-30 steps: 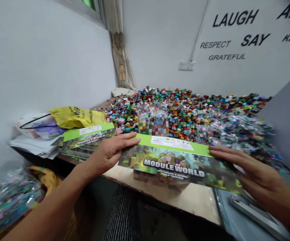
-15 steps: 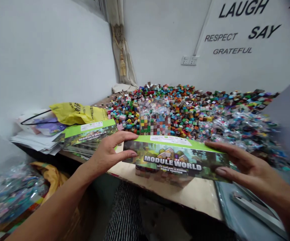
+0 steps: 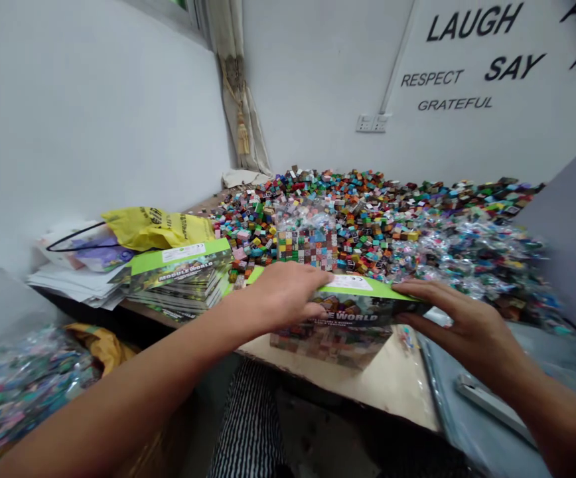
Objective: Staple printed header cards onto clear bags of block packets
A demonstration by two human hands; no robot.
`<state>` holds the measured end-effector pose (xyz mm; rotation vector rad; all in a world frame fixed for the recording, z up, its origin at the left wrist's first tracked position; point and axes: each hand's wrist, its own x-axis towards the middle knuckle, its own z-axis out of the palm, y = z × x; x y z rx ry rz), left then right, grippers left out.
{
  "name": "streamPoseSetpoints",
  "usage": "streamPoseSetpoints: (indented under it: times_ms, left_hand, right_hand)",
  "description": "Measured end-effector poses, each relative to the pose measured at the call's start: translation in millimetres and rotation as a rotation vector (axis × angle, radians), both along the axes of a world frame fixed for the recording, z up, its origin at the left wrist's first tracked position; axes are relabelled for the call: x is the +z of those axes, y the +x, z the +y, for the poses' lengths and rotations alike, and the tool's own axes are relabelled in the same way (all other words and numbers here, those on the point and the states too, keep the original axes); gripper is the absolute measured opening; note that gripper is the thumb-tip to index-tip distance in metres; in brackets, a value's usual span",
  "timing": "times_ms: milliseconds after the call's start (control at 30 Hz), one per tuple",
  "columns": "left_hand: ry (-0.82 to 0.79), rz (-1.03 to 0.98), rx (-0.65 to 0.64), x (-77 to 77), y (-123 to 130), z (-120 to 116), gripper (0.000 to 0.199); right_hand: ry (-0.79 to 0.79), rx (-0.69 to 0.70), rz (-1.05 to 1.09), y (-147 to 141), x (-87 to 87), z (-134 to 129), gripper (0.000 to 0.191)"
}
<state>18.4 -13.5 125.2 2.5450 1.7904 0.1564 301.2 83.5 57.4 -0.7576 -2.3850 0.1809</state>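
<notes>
Between my hands is a printed cardboard sleeve (image 3: pixel 362 317) with a bright green top strip, a white label and "MODULE WORLD" on its front. My left hand (image 3: pixel 290 292) lies over its left half, fingers across the top edge and thumb on the front, hiding part of the lettering. At the right end, my right hand (image 3: pixel 447 309) pinches the sleeve, fingers above and thumb at the front. Directly below the sleeve is a clear-wrapped block of small coloured cubes (image 3: pixel 325 346), its upper part covered. Whether the sleeve rests on the block, I cannot tell.
Another packed block of cubes (image 3: pixel 302 247) stands behind, before a large heap of loose cubes (image 3: pixel 362 199). Clear-bagged pieces (image 3: pixel 472 245) lie right. Stacked printed sleeves (image 3: pixel 183 282) and a yellow bag (image 3: pixel 158 227) are left. A stapler-like tool (image 3: pixel 492 405) lies front right.
My left hand has moved right, from the sleeve's left end to over its middle-left part. My right hand and the sleeve's right end have shifted left.
</notes>
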Motion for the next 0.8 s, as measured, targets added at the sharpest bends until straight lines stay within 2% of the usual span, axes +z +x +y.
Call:
streamPoseSetpoints:
  times_ms: [133,267,333,467,567,667,800]
  left_hand:
    - [-0.102,0.057,-0.013,-3.7,14.2,22.9,0.026]
    - [-0.09,0.097,-0.056,-1.1,15.4,26.3,0.019]
    - [-0.102,0.109,-0.073,2.3,14.5,27.0,0.016]
    - [-0.101,0.019,-0.149,3.9,11.1,33.9,0.013]
    - [-0.049,-0.001,-0.16,-0.9,10.8,39.7,0.016]
    - [-0.013,0.025,-0.175,-5.4,14.6,43.5,0.017]
    - [-0.025,0.028,-0.185,-3.3,14.1,44.5,0.012]
  right_hand:
    - [0.071,0.02,-0.146,-6.2,11.0,5.6,0.038]
    - [0.05,0.014,-0.342,-20.9,17.6,9.5,0.043]
    - [0.052,0.017,-0.364,-24.4,18.0,11.5,0.038]
    - [0.158,0.059,-0.338,-20.4,20.6,14.5,0.008]
    - [0.229,0.042,-0.401,-19.4,27.1,14.2,0.021]
    - [0.275,0.012,-0.495,-29.1,35.5,10.5,0.006]
    - [0.277,0.083,-0.579,-52.8,44.9,6.5,0.012]
